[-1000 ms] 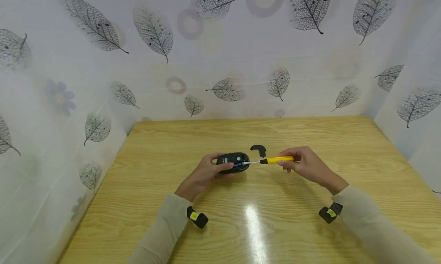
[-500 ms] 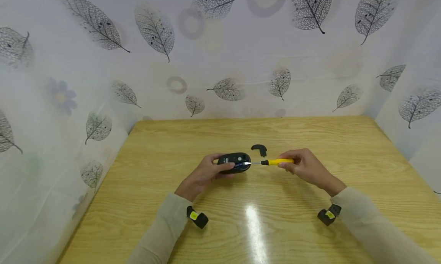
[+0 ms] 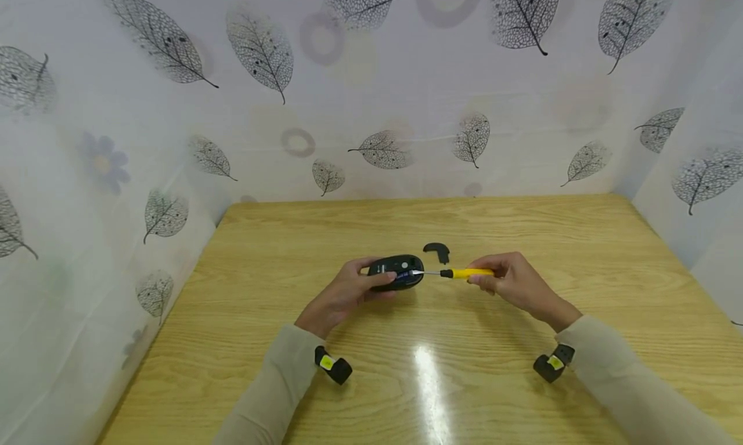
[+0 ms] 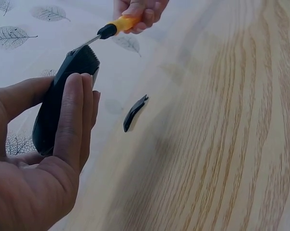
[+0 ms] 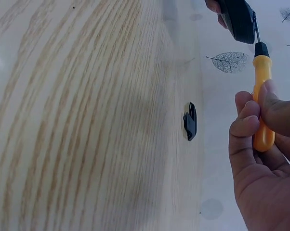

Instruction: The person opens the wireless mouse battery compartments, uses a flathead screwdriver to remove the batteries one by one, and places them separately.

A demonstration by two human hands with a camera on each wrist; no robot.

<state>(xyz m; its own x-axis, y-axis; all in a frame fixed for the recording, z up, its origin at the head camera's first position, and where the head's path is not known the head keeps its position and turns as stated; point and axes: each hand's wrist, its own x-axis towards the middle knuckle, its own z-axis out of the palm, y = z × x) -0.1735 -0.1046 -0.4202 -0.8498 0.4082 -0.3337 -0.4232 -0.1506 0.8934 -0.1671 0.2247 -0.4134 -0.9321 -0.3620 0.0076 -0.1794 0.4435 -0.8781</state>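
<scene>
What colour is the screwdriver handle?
The screwdriver handle is yellow-orange, showing best in the right wrist view.

place: screened-off work spot, room type unclear | surface: wood-grain desk (image 3: 278, 238) | surround: leaf-print sheeting (image 3: 426, 84) behind the far edge, bending at both far corners, running along left and right edges

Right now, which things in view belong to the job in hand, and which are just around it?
In the job:
black mouse, held by the left hand
yellow screwdriver, held by the right hand, tip at the mouse
black cover piece, loose on the table, probably the mouse's

Just around:
leaf-patterned backdrop
wrist cameras
</scene>
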